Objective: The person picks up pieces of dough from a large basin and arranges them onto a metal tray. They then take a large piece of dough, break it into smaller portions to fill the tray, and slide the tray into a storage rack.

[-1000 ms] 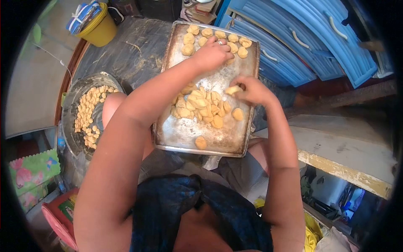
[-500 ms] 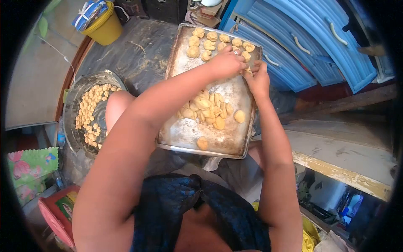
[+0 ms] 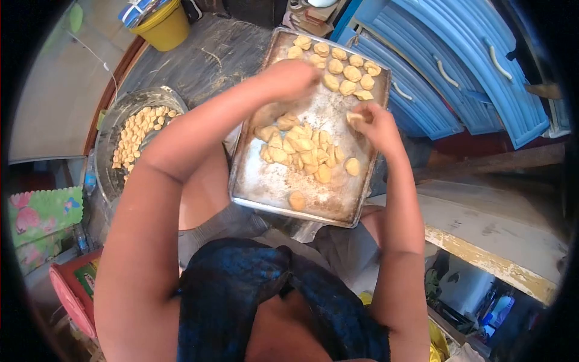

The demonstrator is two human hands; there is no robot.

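Head view: on the far left, a flowery cloth (image 3: 45, 217) is near a round pan (image 3: 108, 145). Small dough bits (image 3: 136, 136) lie in the pan, and the left arm (image 3: 199, 133) hides part of it. A yellow bucket (image 3: 163, 27) stands on the dark floor (image 3: 205, 66), well apart from the big metal tray (image 3: 325, 111).

The tray is turned a bit, and its near edge is by the person's lap (image 3: 350, 247). The left arm reaches over its left edge. The left hand (image 3: 295, 79) is above the far part of the tray. It is blurry, so I cannot tell if it holds anything. A heap of dough pieces (image 3: 301, 148) sits in the middle, nearer the left edge. One lone piece (image 3: 297, 200) lies between the heap and the near edge. Rows of dough pieces (image 3: 351, 73) lie by the far edge, some almost touching. Between the heap and the rows, a wide band of bare metal gives the hands room to move. A loose piece (image 3: 352, 166) lies near the right edge.

The right hand (image 3: 375, 123) is at that edge too, farther up. It pinches one small dough piece (image 3: 354, 118) between thumb and finger. Blue drawers (image 3: 422, 78) are close beside the tray's far right corner, so room is tight there. A worn wooden shelf (image 3: 488, 223) is farther right.
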